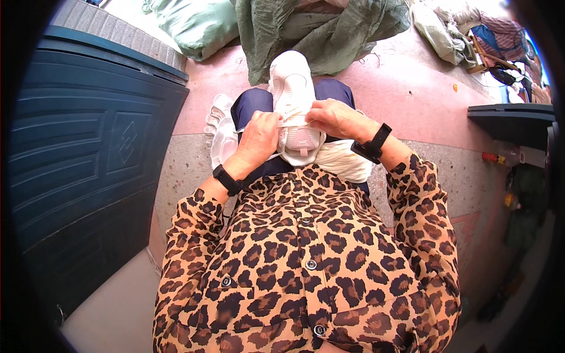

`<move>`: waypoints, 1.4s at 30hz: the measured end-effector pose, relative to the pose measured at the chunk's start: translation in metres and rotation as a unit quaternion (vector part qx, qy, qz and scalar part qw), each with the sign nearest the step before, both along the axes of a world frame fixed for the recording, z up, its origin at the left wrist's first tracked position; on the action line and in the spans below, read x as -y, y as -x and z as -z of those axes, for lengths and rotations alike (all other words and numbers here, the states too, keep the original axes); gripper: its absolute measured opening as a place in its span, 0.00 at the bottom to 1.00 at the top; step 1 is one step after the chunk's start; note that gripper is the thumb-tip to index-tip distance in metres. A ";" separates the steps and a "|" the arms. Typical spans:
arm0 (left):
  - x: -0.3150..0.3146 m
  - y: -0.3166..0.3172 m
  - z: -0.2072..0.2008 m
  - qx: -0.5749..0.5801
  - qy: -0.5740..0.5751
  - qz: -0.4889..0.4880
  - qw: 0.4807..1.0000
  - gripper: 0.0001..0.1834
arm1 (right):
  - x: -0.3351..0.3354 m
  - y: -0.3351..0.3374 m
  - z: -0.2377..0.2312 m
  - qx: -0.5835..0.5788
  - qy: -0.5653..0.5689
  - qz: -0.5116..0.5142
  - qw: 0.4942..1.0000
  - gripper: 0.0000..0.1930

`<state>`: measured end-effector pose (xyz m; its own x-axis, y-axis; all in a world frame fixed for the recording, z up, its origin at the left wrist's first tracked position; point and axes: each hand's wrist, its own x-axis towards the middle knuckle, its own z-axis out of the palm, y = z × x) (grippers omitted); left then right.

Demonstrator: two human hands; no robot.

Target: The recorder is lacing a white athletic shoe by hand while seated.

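Observation:
A white sneaker rests between my knees with its toe pointing away from me. Its tongue and pale pull tab face my body. At the shoe's left edge, my left hand is closed, its fingers pinching the white shoelace that crosses the opening. My right hand pinches the lace on the other side, fingertips close against the eyelets. A bundle of cream-white laces lies across my right thigh, under my right wrist. The exact grip of the fingertips is partly hidden.
Several white shoes stand in a row left of my knees. A dark blue panelled door is at the left. Large green sacks sit ahead on the pink and grey floor. A dark ledge juts in at the right.

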<state>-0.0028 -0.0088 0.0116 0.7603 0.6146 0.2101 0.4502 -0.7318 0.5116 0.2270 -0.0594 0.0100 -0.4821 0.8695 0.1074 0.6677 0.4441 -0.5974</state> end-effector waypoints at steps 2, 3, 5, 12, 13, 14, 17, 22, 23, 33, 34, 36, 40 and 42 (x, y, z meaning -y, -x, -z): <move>0.000 -0.001 0.001 -0.005 -0.011 0.008 1.000 0.10 | 0.001 -0.001 0.004 -0.057 -0.015 -0.002 0.998 0.05; 0.000 -0.001 0.000 -0.024 -0.008 0.012 1.000 0.11 | 0.003 -0.002 0.006 -0.105 -0.022 0.009 0.994 0.05; 0.000 -0.002 -0.001 -0.043 -0.006 0.017 0.999 0.12 | 0.005 -0.004 0.009 -0.133 0.034 0.008 0.990 0.04; -0.002 -0.025 -0.008 0.008 0.007 0.017 1.000 0.08 | 0.005 -0.010 0.014 -0.357 0.321 0.124 0.868 0.05; 0.000 -0.032 -0.007 -0.006 0.075 0.011 0.997 0.08 | 0.003 -0.008 0.015 -0.364 0.306 0.140 0.868 0.06; 0.000 -0.041 -0.006 0.002 0.044 0.014 0.999 0.10 | 0.000 -0.005 0.017 -0.374 0.286 0.144 0.871 0.08; 0.000 -0.060 -0.008 -0.083 0.133 -0.021 0.987 0.12 | -0.006 -0.004 0.020 -0.357 0.279 0.144 0.880 0.07; -0.021 -0.057 -0.026 0.026 0.611 -0.143 0.778 0.08 | 0.000 -0.011 0.018 -0.384 0.232 0.224 0.865 0.11; -0.024 -0.054 -0.030 -0.001 0.613 -0.158 0.774 0.08 | 0.002 -0.011 0.017 -0.395 0.234 0.203 0.865 0.11; -0.024 -0.047 -0.030 0.023 0.628 -0.094 0.772 0.06 | 0.001 0.003 0.005 -0.361 0.264 0.146 0.883 0.16; -0.026 -0.045 -0.026 0.002 0.617 -0.087 0.782 0.07 | 0.000 0.003 0.003 -0.361 0.281 0.142 0.878 0.16; -0.028 -0.039 -0.016 -0.020 0.604 -0.078 0.793 0.08 | 0.000 0.002 0.002 -0.361 0.298 0.139 0.873 0.16; -0.018 -0.020 0.001 0.055 0.205 -0.102 0.972 0.10 | 0.001 0.000 0.000 -0.404 0.313 0.168 0.843 0.15; -0.007 -0.010 0.006 0.085 0.289 -0.125 0.945 0.09 | 0.000 -0.002 0.000 -0.410 0.317 0.182 0.835 0.12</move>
